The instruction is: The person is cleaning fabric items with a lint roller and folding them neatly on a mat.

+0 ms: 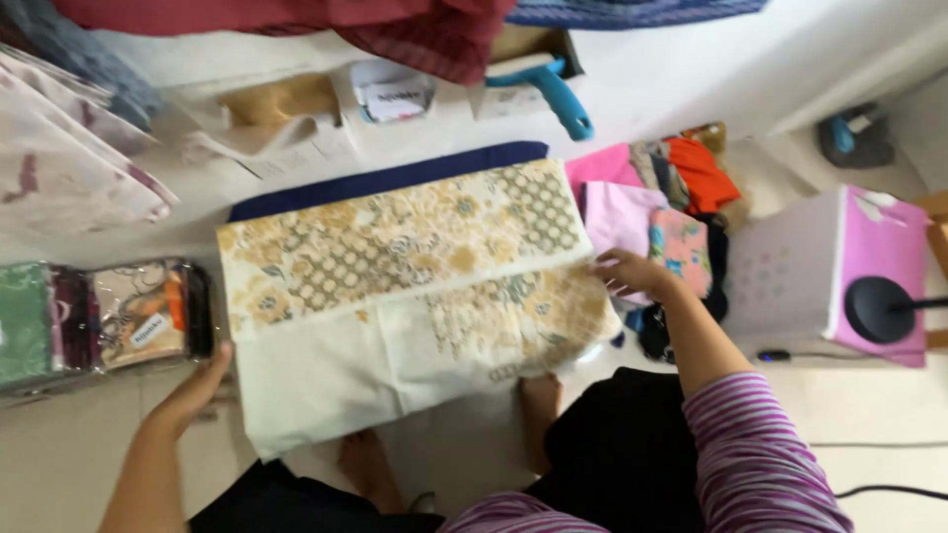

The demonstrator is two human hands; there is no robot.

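The cream and gold patterned cloth (415,286) lies flat on a dark blue mat (385,180) on the floor. Left hand (202,380) presses its left edge with flat, open fingers; right hand (632,271) pinches the right edge. I'd keep both edges taut and level so the fold stays square.

Single head view, looking steeply down, close over patterned cloth (405,286) on floor; own knees at bottom edge.
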